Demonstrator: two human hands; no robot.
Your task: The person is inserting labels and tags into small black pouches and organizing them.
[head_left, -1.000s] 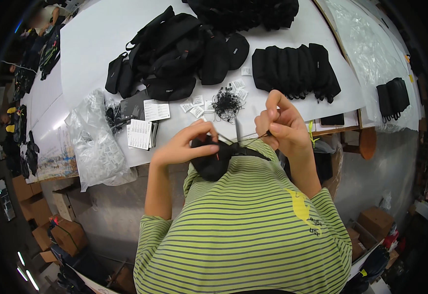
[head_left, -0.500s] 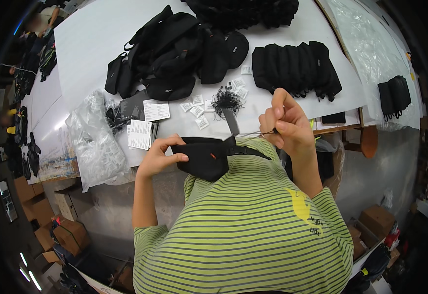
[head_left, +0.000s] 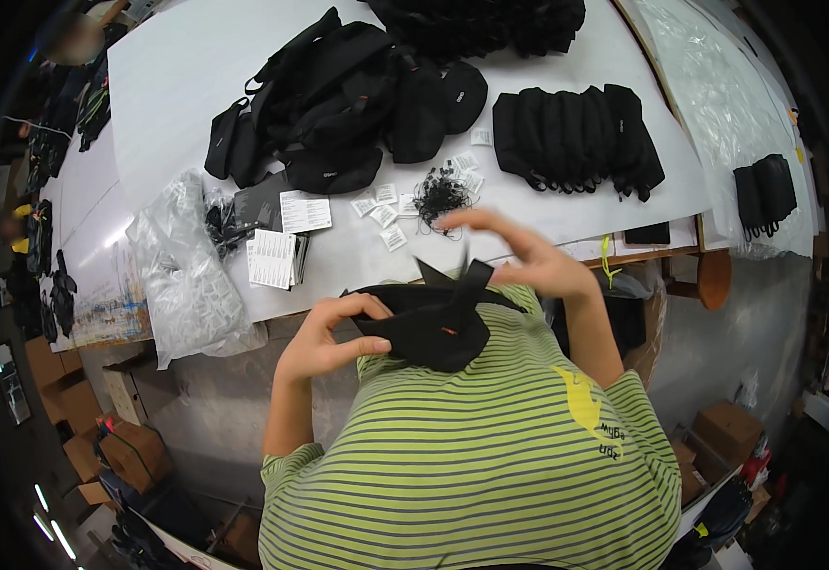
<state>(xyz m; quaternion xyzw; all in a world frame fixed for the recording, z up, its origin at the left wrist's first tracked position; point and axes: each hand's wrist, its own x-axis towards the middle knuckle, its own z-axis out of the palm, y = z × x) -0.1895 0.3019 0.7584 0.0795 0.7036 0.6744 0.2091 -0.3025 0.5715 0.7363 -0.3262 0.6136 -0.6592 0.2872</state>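
Note:
My left hand grips a small black waist bag by its left end, thumb in front and fingers at its upper edge. The bag sits tilted against my striped shirt, with a small orange tab on its face. A black strap end sticks up at its right. Just beside that strap is my right hand, its fingers stretched out and partly blurred, with nothing visible in them. Beyond its index fingertip lies a tangle of black tag strings on the white table.
Black bags are heaped at the back. A row of black pouches lies right of them. Small white packets, printed cards, dark cards and a clear plastic bag lie left of the strings. A brown stool stands at right.
My right hand has let go of the thin black string it was pulling and moved left toward the tangle, fingers extending. The waist bag has shifted slightly right and down in my left hand.

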